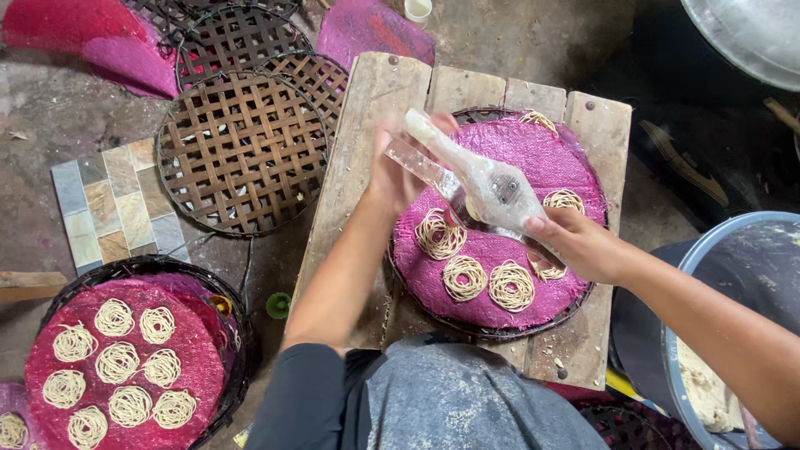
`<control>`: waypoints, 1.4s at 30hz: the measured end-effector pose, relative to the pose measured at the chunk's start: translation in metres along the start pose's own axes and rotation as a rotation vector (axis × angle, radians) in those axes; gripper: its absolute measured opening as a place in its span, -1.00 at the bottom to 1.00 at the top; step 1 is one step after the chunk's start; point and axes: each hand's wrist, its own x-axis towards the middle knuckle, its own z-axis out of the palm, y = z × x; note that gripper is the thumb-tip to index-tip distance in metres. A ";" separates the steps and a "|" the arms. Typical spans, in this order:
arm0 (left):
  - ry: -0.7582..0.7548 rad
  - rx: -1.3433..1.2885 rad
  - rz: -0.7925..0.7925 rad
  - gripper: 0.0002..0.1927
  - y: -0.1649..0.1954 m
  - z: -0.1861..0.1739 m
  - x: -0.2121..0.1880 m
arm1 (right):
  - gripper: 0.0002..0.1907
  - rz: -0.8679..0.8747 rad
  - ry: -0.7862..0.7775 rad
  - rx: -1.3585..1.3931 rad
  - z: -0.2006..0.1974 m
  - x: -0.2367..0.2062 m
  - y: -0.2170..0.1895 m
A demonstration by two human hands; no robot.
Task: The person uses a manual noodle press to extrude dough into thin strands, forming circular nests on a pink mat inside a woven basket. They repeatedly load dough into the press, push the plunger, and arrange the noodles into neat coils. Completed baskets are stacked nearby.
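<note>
A metal noodle press (pixel 492 190) with two long handles hangs over a round woven tray (pixel 583 302) covered by a magenta cloth (pixel 517 154). My left hand (pixel 392 171) grips the far handles; my right hand (pixel 575 242) grips the near end. Several coiled noodle nests (pixel 464 277) lie on the cloth, one of them directly under the press. The tray rests on a wooden plank table (pixel 375 108).
At lower left a second tray (pixel 137 367) holds several noodle nests on magenta cloth. Bare woven trays (pixel 242 150) are stacked at upper left beside a tiled slab (pixel 108 208). A blue tub (pixel 717 250) with dough stands at right, and a metal bowl (pixel 750 33) at top right.
</note>
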 end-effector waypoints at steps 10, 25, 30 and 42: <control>0.096 1.129 -0.312 -0.34 -0.013 0.000 -0.046 | -0.28 -0.217 0.041 0.146 0.001 0.023 0.033; -0.548 -0.357 0.096 -0.37 -0.046 0.081 -0.019 | -0.32 0.077 -0.367 0.547 -0.018 -0.048 0.071; -0.376 -0.556 0.066 -0.63 -0.087 0.086 0.013 | -0.18 0.111 -0.032 0.118 -0.031 -0.062 0.069; -0.264 -0.538 0.156 -0.62 -0.100 0.075 0.028 | -0.18 0.160 0.062 -0.097 -0.032 -0.062 0.041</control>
